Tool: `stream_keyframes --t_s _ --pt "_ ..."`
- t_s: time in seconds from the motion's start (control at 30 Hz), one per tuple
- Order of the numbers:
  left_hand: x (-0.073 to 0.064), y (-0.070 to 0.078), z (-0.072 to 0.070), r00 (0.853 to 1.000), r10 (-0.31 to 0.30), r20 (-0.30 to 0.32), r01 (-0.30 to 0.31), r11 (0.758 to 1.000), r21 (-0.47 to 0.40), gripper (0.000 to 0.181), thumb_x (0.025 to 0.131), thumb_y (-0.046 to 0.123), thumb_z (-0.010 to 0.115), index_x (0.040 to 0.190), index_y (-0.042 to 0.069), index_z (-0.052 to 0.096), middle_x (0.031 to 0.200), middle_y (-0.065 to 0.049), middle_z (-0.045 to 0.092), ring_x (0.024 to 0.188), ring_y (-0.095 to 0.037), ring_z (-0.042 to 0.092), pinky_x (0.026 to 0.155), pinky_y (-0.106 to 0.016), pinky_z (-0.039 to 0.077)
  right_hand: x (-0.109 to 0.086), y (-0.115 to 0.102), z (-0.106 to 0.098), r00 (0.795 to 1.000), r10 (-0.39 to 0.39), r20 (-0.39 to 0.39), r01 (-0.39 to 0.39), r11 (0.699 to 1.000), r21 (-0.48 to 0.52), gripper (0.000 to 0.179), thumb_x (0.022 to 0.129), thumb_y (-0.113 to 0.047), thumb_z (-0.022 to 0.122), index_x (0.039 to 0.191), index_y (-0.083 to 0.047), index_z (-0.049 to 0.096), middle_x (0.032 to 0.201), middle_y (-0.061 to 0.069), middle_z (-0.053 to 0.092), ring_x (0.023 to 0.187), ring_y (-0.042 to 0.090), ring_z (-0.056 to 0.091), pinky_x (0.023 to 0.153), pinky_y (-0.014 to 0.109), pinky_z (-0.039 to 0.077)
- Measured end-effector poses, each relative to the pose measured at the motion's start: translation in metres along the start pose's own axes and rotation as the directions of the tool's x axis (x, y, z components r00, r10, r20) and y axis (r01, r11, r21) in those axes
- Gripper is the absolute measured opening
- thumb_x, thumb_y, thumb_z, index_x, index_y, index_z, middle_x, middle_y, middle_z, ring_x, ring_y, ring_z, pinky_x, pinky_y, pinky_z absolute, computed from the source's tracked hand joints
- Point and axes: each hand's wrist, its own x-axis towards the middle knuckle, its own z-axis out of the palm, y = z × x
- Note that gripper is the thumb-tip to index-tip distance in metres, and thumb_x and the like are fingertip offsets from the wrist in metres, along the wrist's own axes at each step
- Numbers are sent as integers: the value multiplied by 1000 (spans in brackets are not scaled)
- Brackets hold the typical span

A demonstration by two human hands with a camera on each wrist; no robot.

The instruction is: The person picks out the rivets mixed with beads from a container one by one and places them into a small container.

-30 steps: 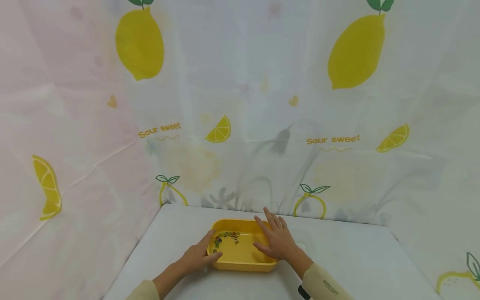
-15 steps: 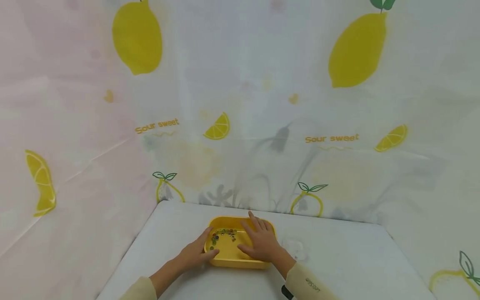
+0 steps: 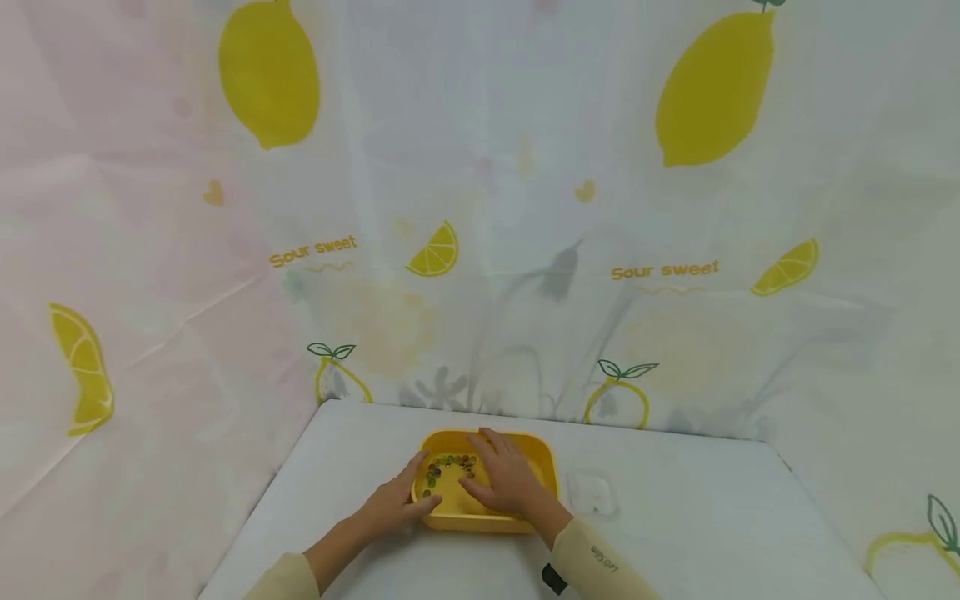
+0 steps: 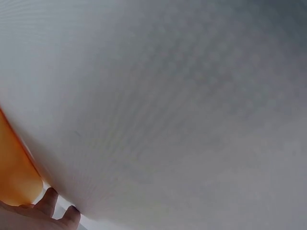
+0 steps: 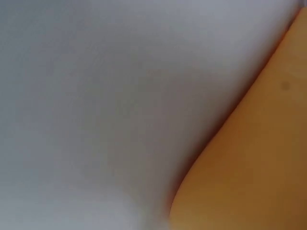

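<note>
A yellow tray (image 3: pixel 480 523) with rounded corners lies on the white table. Inside it, several small glassy marbles (image 3: pixel 432 481) in green, amber and dark tones line the left and far sides. My left hand (image 3: pixel 388 507) holds the tray's left end, fingers along the outer wall and thumb over the near rim. In the left wrist view, fingertips (image 4: pixel 50 197) show beside the tray's orange-looking wall (image 4: pixel 14 167). My right hand (image 3: pixel 508 482) reaches over the tray with fingers spread, its fingertips near the marbles. The right wrist view shows the tray wall (image 5: pixel 244 172), with no fingers visible.
A small transparent plastic dish (image 3: pixel 592 493) stands on the table (image 3: pixel 690 517) to the right of the tray. A lemon-printed cloth (image 3: pixel 510 208) hangs behind and along both sides. A dark band (image 3: pixel 553 578) shows at the right sleeve.
My right hand has moved left, from the tray's right end toward the marbles. The transparent dish has come into fuller view. My left hand stays at the tray's left end.
</note>
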Motion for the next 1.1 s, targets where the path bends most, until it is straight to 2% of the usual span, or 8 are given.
stream_keyframes --t_s 0.13,0.23,0.37,0.5,0.63,0.7,0.87,1.1 --pt "4 1 1 1000 -28 -8 28 999 33 84 83 60 52 148 21 16 144 -14 40 110 -26 55 92 -52 42 6 -1 6 997 30 -65 -21 990 136 61 81 -41 65 129 -8 48 124 10 54 107 23 56 86 37 49" --pt "5 3 1 999 -35 -12 36 999 40 84 82 60 52 147 20 16 141 -15 43 105 -24 57 91 -51 43 11 -1 13 995 68 -66 -54 978 201 43 80 -34 68 113 -7 60 106 7 63 91 19 61 77 29 50" --pt "5 4 3 999 -33 -10 33 999 16 84 83 59 53 147 18 17 140 -17 44 103 -25 58 89 -51 43 14 -2 20 984 175 16 -173 948 268 25 79 -24 72 96 -7 67 93 5 65 79 17 59 69 25 48" --pt "3 6 6 999 -42 6 41 999 27 86 82 61 52 147 18 17 138 -18 46 96 -22 57 86 -50 45 11 -1 27 949 287 131 -315 888 334 28 74 -17 75 99 -7 67 95 6 61 77 15 54 68 27 46" --pt "0 9 4 998 -57 21 57 998 39 86 82 61 52 147 19 16 137 -18 47 89 -18 54 84 -48 45 8 -1 30 924 343 170 -383 837 391 29 73 -13 75 101 -7 66 93 6 58 76 15 50 65 30 44" --pt "0 10 2 999 -52 17 51 998 42 86 82 61 52 147 19 15 137 -18 47 90 -17 54 84 -47 45 9 -2 30 917 357 176 -398 826 400 28 74 -13 75 99 -6 65 91 6 59 77 17 52 66 32 45" --pt "1 10 -1 999 -47 8 46 998 40 86 83 61 52 147 17 15 138 -18 46 97 -19 56 88 -48 44 12 2 33 911 365 190 -412 825 388 20 76 -14 74 92 -6 66 87 4 64 79 18 58 69 33 48" --pt "1 12 -3 999 -51 15 51 998 31 87 82 60 53 147 16 16 139 -19 44 104 -25 57 90 -50 43 14 3 35 898 382 217 -437 829 348 10 77 -17 73 84 -10 70 79 0 63 72 12 53 65 28 45"
